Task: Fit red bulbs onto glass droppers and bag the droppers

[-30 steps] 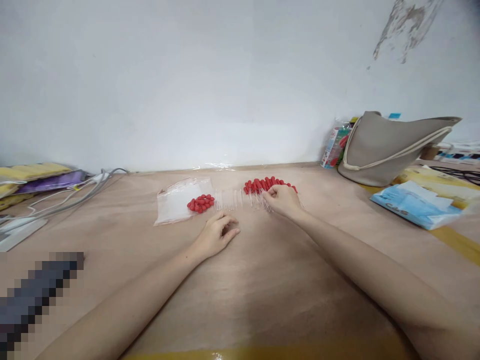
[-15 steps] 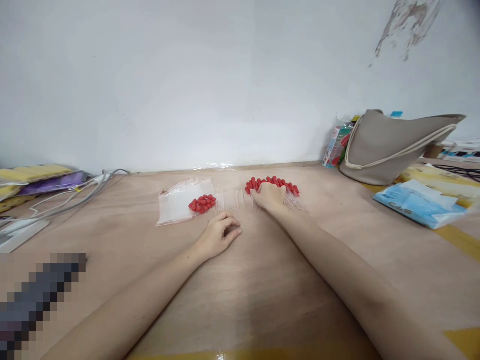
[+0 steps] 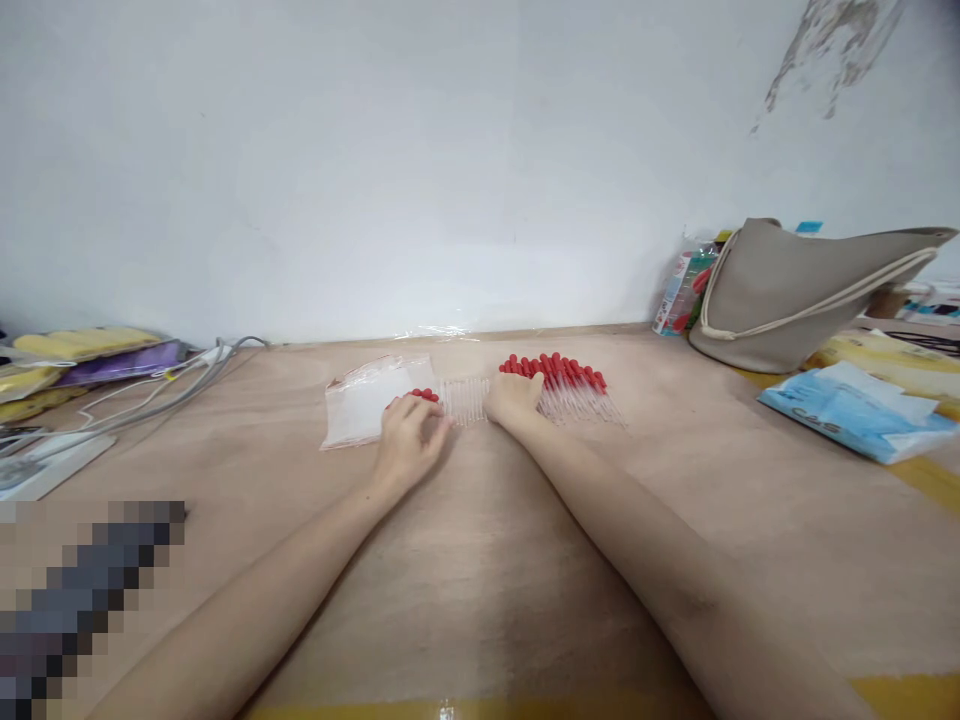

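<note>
My left hand (image 3: 409,440) is over the small pile of red rubber bulbs (image 3: 425,394), its fingers bent down on them and mostly hiding the pile. Whatever its fingertips hold is hidden. A white plastic bag (image 3: 356,410) lies flat under that pile. Between my hands, thin clear tubes (image 3: 466,400) lie side by side in a row. My right hand (image 3: 514,396) is closed at the right end of this row, fingertips out of sight. Just right of it lie droppers (image 3: 577,385), clear tubes with red bulbs on their far ends.
At the right, a grey bag (image 3: 795,290) stands before a clear plastic package (image 3: 684,290), with a blue tissue pack (image 3: 855,405) nearer. Cables (image 3: 202,375), a white power strip (image 3: 60,465) and yellow packs (image 3: 86,343) are on the left. A wall (image 3: 375,200) rises behind.
My left hand has moved left and forward onto the small pile of red bulbs. My right hand has shifted left off the droppers to the row of clear tubes. The view has shifted slightly.
</note>
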The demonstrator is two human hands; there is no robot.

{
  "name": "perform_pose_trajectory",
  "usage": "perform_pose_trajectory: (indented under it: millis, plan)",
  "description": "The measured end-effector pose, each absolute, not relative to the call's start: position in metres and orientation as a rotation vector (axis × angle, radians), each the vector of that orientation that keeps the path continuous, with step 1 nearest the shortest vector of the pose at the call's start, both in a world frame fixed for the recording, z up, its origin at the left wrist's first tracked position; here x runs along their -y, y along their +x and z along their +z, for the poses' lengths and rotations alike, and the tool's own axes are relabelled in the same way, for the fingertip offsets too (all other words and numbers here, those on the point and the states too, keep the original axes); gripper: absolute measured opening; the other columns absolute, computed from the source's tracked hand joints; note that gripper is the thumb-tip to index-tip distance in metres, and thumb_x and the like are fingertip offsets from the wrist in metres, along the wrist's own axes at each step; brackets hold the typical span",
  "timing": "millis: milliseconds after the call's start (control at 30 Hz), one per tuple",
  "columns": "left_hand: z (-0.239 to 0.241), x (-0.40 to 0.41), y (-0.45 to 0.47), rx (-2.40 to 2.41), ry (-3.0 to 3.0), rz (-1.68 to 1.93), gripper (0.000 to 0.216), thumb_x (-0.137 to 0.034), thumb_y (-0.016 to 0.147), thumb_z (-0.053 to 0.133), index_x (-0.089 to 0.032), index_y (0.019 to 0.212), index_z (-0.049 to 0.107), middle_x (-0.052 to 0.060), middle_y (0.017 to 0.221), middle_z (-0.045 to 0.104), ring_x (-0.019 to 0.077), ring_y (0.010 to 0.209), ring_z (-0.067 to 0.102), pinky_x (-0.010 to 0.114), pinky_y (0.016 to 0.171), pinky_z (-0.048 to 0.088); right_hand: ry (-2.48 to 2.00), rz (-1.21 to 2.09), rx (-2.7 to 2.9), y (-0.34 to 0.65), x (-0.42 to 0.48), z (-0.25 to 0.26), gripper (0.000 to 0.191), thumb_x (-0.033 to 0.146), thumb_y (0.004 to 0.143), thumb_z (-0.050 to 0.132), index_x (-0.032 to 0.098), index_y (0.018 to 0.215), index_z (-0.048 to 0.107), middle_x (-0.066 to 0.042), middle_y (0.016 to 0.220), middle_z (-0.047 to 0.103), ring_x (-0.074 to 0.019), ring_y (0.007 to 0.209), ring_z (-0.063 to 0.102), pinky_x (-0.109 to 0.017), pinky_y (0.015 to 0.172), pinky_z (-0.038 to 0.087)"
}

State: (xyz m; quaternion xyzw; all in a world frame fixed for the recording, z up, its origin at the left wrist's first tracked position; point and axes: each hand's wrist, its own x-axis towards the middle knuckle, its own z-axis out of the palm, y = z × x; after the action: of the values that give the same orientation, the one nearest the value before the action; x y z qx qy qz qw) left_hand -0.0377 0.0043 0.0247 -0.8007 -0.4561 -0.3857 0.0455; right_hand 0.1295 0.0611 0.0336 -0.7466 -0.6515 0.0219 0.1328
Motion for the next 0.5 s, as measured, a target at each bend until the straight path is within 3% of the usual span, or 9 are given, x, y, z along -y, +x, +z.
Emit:
perform_pose_trajectory:
  millis: [133,333,500]
  plan:
    - [0.033,-0.021,-0.063,1.66,-2.183,-1.211,0.014,-0.032,0.074,0.053,-0.018,0.074,0.051,0.003,0.075,0.052,0.0185,0.076,0.051,0.031,0.072,0.04,-2.15,0.078,1.909,0.127,-0.056,0.037,0.014,0.01,0.071,0.049,0.013,0.067,0.062,-0.011,0.068,0.065,-0.0212,0.068,0.059,-0.038,0.076,0.022]
    - [0.033,-0.026,-0.079,2.015,-2.157,-1.066,0.015,-0.033,0.072,0.05,-0.019,0.077,0.048,0.001,0.068,0.055,0.0176,0.065,0.053,0.029,0.063,0.039,-1.998,-0.131,1.868,0.145,-0.025,0.033,0.025,0.022,0.084,0.035,0.009,0.091,0.055,-0.015,0.088,0.063,-0.0239,0.081,0.056,-0.037,0.077,0.022]
    - [0.032,-0.027,-0.079,2.073,-2.156,-1.0,0.018,-0.038,0.076,0.046,-0.02,0.076,0.046,0.003,0.071,0.06,0.0196,0.066,0.055,0.03,0.062,0.037,-1.74,-0.402,1.873,0.182,0.008,0.01,0.025,0.026,0.088,0.03,0.014,0.084,0.052,-0.009,0.078,0.064,-0.0196,0.069,0.054,-0.035,0.076,0.022]
